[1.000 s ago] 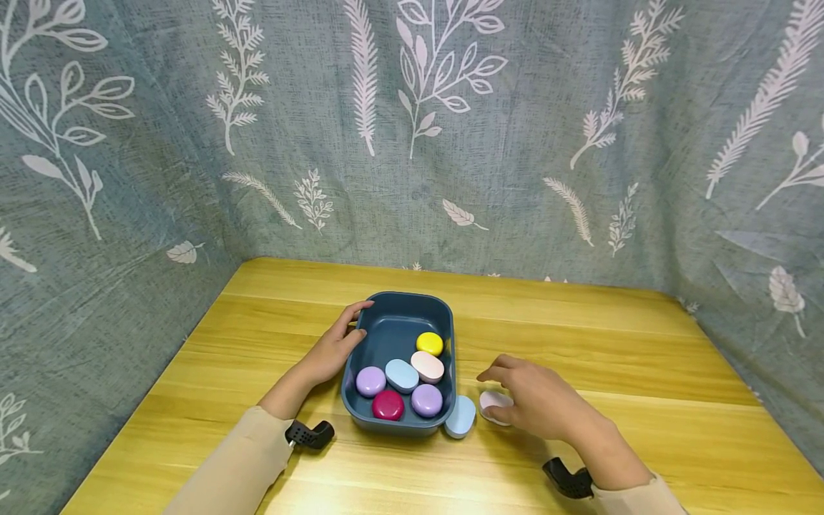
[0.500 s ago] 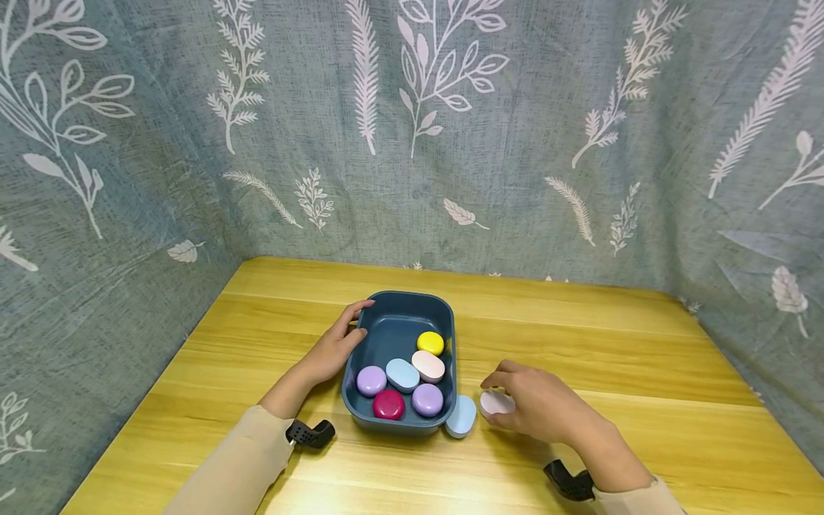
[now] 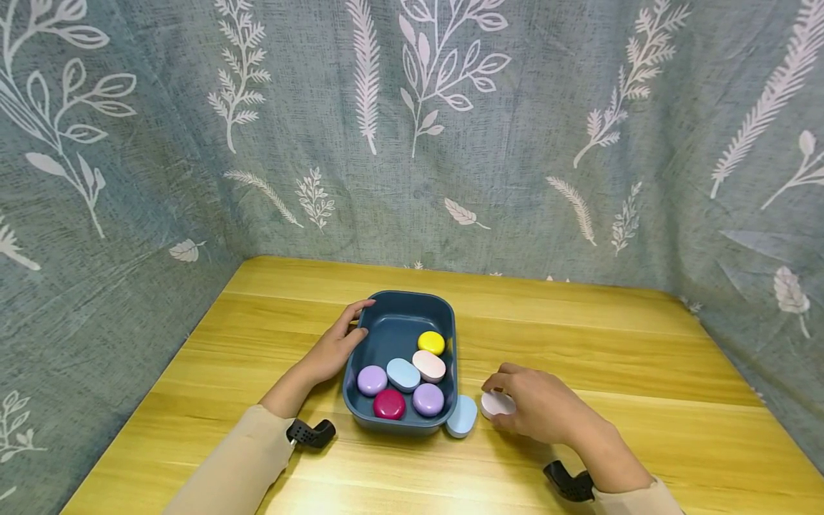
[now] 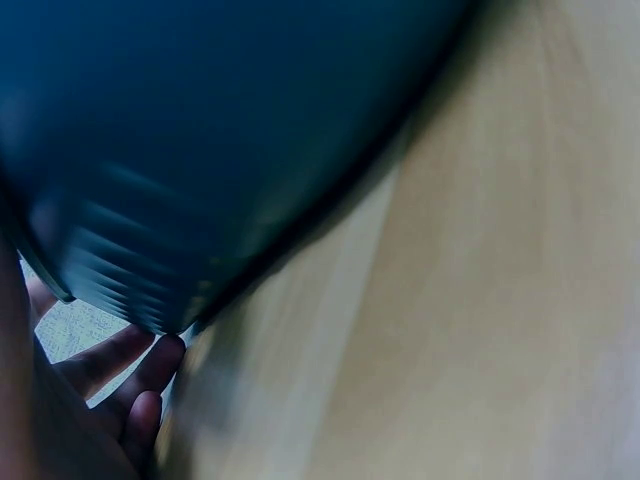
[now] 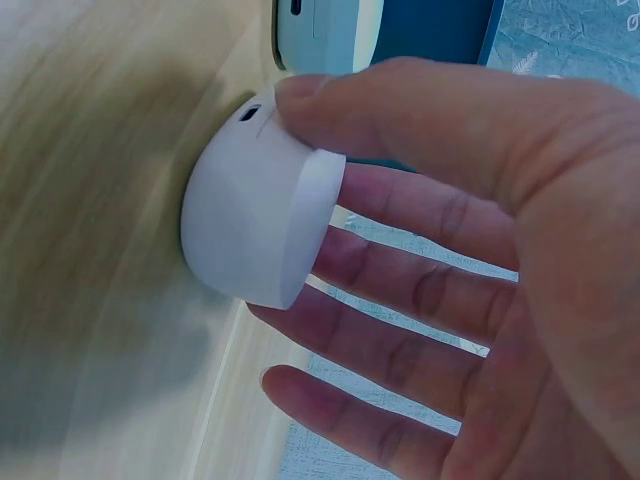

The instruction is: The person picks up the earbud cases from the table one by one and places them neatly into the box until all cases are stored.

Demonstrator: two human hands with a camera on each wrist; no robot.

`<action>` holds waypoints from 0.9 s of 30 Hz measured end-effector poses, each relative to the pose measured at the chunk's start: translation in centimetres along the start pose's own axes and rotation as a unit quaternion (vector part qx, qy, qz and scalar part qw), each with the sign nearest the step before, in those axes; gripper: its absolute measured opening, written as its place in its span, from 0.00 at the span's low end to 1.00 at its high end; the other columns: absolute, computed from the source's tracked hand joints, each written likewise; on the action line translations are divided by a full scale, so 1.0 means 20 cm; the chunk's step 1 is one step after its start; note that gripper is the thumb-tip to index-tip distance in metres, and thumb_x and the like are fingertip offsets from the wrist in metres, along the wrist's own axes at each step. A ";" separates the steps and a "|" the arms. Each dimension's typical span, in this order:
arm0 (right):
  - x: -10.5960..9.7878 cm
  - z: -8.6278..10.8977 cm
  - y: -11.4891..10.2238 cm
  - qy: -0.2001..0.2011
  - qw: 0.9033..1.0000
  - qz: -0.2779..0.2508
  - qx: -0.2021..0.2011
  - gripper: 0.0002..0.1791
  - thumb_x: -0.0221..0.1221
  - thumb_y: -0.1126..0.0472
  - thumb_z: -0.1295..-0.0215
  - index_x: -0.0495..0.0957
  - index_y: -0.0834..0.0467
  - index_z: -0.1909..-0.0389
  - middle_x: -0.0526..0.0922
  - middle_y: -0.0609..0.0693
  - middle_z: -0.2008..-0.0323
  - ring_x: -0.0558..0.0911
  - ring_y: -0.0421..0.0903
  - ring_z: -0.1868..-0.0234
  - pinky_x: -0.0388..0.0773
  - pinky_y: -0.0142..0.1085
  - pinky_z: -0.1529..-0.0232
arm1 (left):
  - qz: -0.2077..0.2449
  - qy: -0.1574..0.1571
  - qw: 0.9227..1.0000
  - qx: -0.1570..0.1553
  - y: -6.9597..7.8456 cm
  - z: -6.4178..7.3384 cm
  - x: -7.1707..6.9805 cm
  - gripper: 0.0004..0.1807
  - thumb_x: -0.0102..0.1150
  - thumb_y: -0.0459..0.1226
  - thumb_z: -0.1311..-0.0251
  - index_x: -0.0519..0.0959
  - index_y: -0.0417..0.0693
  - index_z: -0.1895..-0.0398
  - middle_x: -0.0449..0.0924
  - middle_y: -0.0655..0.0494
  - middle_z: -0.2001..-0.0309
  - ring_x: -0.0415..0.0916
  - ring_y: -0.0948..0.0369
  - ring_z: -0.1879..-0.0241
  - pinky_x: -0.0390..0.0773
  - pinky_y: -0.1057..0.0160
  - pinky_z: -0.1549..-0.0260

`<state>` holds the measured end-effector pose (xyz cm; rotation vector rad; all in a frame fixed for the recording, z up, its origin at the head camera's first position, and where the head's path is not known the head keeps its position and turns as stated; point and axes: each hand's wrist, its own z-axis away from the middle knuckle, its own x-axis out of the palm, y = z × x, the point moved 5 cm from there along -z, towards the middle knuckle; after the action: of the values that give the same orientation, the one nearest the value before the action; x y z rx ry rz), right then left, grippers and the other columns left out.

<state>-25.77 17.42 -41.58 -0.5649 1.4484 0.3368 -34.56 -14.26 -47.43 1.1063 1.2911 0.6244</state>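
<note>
My left hand [image 3: 333, 352] holds the left side of a dark blue bin [image 3: 386, 315], its thumb at the rim; in the left wrist view its fingers [image 4: 145, 372] lie against the outer wall [image 4: 250, 120]. To the right of the bin, my right hand [image 3: 537, 400] pinches a white oval earbud case [image 3: 497, 405] that is on the table. The right wrist view shows the thumb on top of that white case [image 5: 255, 215], near a small dark slot, and fingertips on its far side. Between it and the bin lies a light blue case [image 3: 461, 416], against the bin's wall.
Inside the bin lie several similar rounded cases: yellow [image 3: 431, 343], pale pink [image 3: 428, 365], light blue [image 3: 403, 375], two purple, one at left [image 3: 372, 380], and dark red [image 3: 389, 405]. A patterned curtain [image 3: 412, 214] closes off the back and sides of the wooden table [image 3: 579, 329].
My right hand has lowered slightly, and its fingers and thumb have closed on the white case, which has barely shifted. The left hand and the bin stay in place.
</note>
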 end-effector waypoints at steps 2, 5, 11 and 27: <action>0.00 0.00 0.00 0.003 1.000 0.001 -0.005 0.19 0.69 0.50 0.47 0.81 0.45 0.54 0.78 0.37 0.59 0.74 0.34 0.66 0.74 0.34 0.63 | 0.001 0.002 1.000 0.000 0.00 0.00 0.00 0.26 0.41 0.44 0.26 0.54 0.77 0.29 0.57 0.55 0.29 0.55 0.52 0.29 0.59 0.41 0.34; -0.01 0.00 -0.01 0.010 1.000 0.000 -0.014 0.19 0.70 0.50 0.48 0.82 0.47 0.54 0.78 0.37 0.60 0.74 0.33 0.67 0.73 0.34 0.64 | 0.002 0.004 1.000 0.001 0.00 0.00 0.00 0.26 0.41 0.43 0.26 0.55 0.77 0.29 0.57 0.56 0.29 0.55 0.52 0.29 0.60 0.41 0.34; -0.01 0.00 -0.01 0.006 1.000 0.000 -0.008 0.19 0.69 0.50 0.48 0.82 0.46 0.54 0.78 0.37 0.60 0.73 0.34 0.67 0.73 0.33 0.64 | 0.002 0.002 1.000 0.000 0.00 0.00 0.00 0.26 0.41 0.44 0.26 0.55 0.77 0.29 0.58 0.56 0.29 0.56 0.53 0.29 0.60 0.42 0.34; -0.05 -0.01 -0.02 0.028 0.999 -0.003 -0.018 0.17 0.67 0.52 0.46 0.81 0.47 0.54 0.80 0.39 0.58 0.76 0.36 0.65 0.76 0.38 0.60 | 0.005 0.001 1.000 -0.005 0.00 0.00 0.00 0.26 0.40 0.45 0.26 0.54 0.78 0.29 0.57 0.55 0.29 0.56 0.52 0.29 0.59 0.41 0.34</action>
<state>-25.90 17.10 -40.44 -0.6120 1.4965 0.3466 -34.53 -14.27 -47.52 1.1045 1.2838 0.6378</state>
